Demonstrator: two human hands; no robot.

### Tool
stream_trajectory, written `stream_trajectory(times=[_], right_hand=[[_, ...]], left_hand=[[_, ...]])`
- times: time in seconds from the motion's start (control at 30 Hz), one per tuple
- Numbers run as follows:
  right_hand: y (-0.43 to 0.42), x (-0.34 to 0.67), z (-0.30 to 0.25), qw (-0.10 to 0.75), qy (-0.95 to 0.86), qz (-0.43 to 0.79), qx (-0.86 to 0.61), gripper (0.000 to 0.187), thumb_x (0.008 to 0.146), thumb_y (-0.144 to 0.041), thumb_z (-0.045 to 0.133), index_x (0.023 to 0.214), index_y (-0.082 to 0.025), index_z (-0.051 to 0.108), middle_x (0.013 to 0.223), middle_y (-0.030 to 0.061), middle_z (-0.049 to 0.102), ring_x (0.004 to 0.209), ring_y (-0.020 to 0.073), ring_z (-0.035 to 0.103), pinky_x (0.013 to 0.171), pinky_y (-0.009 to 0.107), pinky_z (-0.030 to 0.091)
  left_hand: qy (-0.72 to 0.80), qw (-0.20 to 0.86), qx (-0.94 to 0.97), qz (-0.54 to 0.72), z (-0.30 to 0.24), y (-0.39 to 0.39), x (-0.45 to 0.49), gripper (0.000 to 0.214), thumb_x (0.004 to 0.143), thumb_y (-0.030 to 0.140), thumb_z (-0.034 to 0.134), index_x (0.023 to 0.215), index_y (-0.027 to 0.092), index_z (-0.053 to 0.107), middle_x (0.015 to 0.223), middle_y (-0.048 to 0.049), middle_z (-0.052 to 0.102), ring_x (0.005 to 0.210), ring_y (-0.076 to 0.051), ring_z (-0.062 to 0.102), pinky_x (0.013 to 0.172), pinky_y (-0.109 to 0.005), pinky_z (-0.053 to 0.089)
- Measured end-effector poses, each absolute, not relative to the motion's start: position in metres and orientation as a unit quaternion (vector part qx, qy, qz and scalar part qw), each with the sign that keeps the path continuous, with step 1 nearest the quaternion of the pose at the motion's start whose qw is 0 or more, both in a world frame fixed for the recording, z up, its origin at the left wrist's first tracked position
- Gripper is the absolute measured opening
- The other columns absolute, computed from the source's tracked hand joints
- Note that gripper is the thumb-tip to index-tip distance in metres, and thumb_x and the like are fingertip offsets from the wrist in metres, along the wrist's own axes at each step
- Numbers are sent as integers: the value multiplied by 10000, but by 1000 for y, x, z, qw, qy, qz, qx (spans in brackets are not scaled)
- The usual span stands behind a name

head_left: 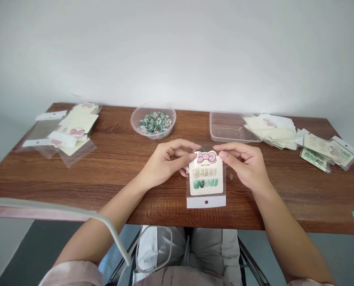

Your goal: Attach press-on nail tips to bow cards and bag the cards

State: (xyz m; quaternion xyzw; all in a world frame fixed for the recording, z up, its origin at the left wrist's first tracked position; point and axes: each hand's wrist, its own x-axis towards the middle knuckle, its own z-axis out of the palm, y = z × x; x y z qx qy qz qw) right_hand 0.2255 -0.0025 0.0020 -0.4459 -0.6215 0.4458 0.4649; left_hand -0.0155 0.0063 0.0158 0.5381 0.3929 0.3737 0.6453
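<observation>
Between my hands is a clear plastic bag (206,201) with a white header strip and a round hole at its near end. Inside it sits a cream card (207,191) with a pink bow, bearing a row of pale press-on nails and a row of green ones. My left hand (172,161) pinches the bag's far left corner between thumb and fingers. At the far right corner, my right hand (244,163) grips with thumb and index finger. A tiny clear piece (231,176) lies on the wood just right of the bag.
A round clear bowl (167,134) of green and pale nails stands at the back. Right of it is a rectangular clear tray (224,126). Cards (280,133) and packed nail sets (316,159) lie at right; bags and bow cards (78,123) lie at left. A pale cable (111,230) crosses the lower left.
</observation>
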Motion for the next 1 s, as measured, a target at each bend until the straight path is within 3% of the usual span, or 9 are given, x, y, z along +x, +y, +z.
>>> stream_trajectory(times=[0.17, 0.33, 0.57, 0.7, 0.87, 1.0], right_hand=[[-3, 227, 2, 471, -623, 440, -444, 164, 923, -382, 771, 1047, -297, 837, 876, 19, 831, 738, 188, 759, 632, 303, 606], [-3, 228, 2, 473, -628, 442, -432, 151, 929, -343, 771, 1060, -306, 837, 827, 3, 825, 692, 165, 747, 615, 276, 597], [-3, 229, -1, 492, -631, 466, -377, 159, 952, -260, 749, 1061, -333, 839, 947, -4, 843, 790, 156, 782, 689, 250, 619], [-5, 232, -2, 498, -634, 477, -350, 182, 954, -225, 745, 1033, -361, 838, 934, -26, 839, 719, 117, 744, 619, 209, 556], [-6, 234, -1, 496, -651, 473, -327, 149, 947, -216, 748, 986, -332, 832, 731, -38, 780, 491, 78, 524, 458, 227, 348], [-7, 235, 0, 496, -660, 465, -320, 131, 943, -199, 742, 951, -298, 826, 648, -39, 730, 456, 81, 455, 446, 251, 290]], left_hand=[[406, 617, 559, 377, 17, 5, -16, 278, 899, 338, 786, 1110, 158, 766, 586, 24, 719, 492, -109, 672, 521, -178, 578], [383, 631, 552, 387, 18, 4, -18, 227, 908, 287, 780, 1097, 161, 783, 640, 17, 763, 530, -95, 692, 554, -153, 593], [344, 634, 557, 411, 17, 3, -21, 175, 923, 222, 765, 1087, 189, 818, 702, 6, 802, 582, -100, 735, 571, -136, 609], [329, 625, 568, 422, 20, 0, -21, 163, 919, 182, 764, 1061, 217, 836, 709, 12, 808, 574, -89, 734, 559, -113, 594], [301, 596, 601, 438, 22, -2, -21, 148, 924, 137, 745, 998, 219, 842, 714, 10, 809, 571, -88, 734, 591, -126, 602], [280, 571, 630, 446, 23, -2, -23, 123, 926, 114, 733, 942, 195, 824, 633, 18, 769, 539, -89, 720, 565, -120, 577]])
